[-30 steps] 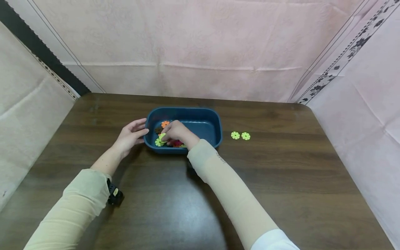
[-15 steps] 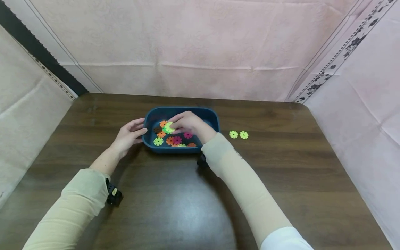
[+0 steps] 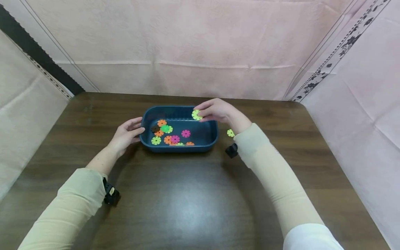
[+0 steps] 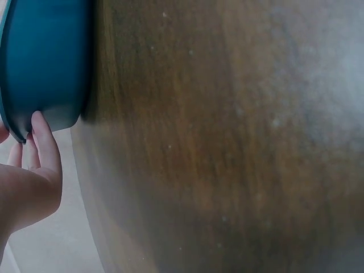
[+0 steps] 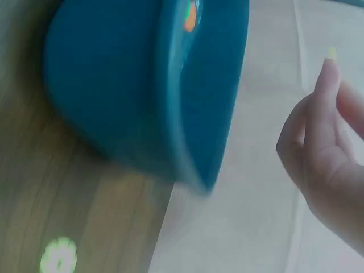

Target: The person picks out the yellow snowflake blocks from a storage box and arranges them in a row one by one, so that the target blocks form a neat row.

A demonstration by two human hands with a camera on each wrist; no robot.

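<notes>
A blue rectangular plastic bin (image 3: pixel 200 149) stands on the table. My left hand (image 3: pixel 126 134) rests at its left end, fingers extended against the outer wall, as the left wrist view also shows. Over the bin's far right corner, my right hand (image 3: pixel 220 111) pinches a yellow-green flower-shaped disc (image 3: pixel 196 115) between thumb and fingers. In the right wrist view only a thin yellow edge of that disc (image 5: pixel 331 53) shows beyond the fingertips. Inside the bin, mostly toward the left, lie several similar discs: orange, pink, brown, a green one (image 3: pixel 164 128) and yellow-green.
Right of the bin, a yellow-green disc (image 3: pixel 230 133) lies on the brown wooden table (image 3: pixel 175 194), partly beneath my right wrist in the head view. Pale cloth (image 3: pixel 175 45) hangs behind the table and along both sides. A small black camera sits on each wrist.
My right hand has lifted out of the pile in the bin and moved right and away, carrying a yellow-green disc. One of two table discs is now hidden behind it. The left hand stays put.
</notes>
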